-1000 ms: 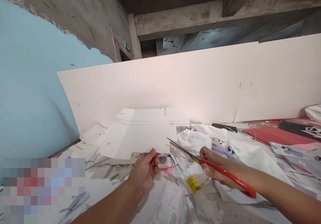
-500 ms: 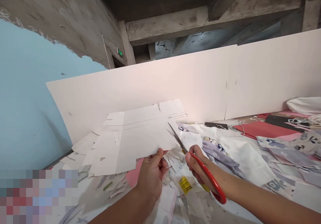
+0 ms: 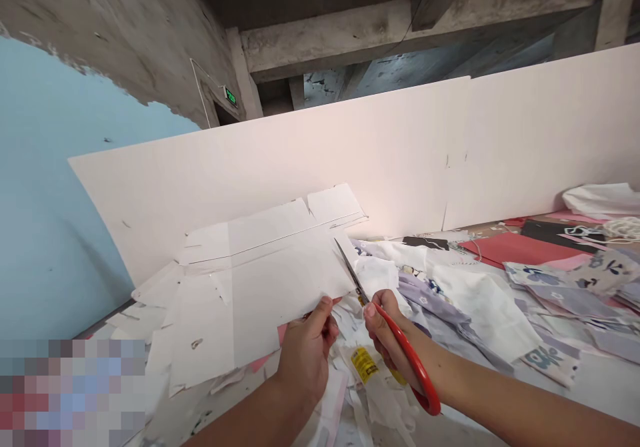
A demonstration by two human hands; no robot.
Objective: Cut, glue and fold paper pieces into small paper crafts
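Scissors (image 3: 351, 272) aimed forward and left

Left hand (image 3: 305, 360) and right hand (image 3: 387, 333) are bare, slim-fingered.

We count two hands, a left hand (image 3: 306, 353) and a right hand (image 3: 387, 330), one pair of scissors (image 3: 413, 367), one sheet of paper (image 3: 260, 287), one white board (image 3: 300, 147) and one exit sign (image 3: 230, 97).

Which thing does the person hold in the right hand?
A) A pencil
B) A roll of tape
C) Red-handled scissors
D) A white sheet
C. The right hand grips the red-handled scissors, while the left hand holds the white sheet.
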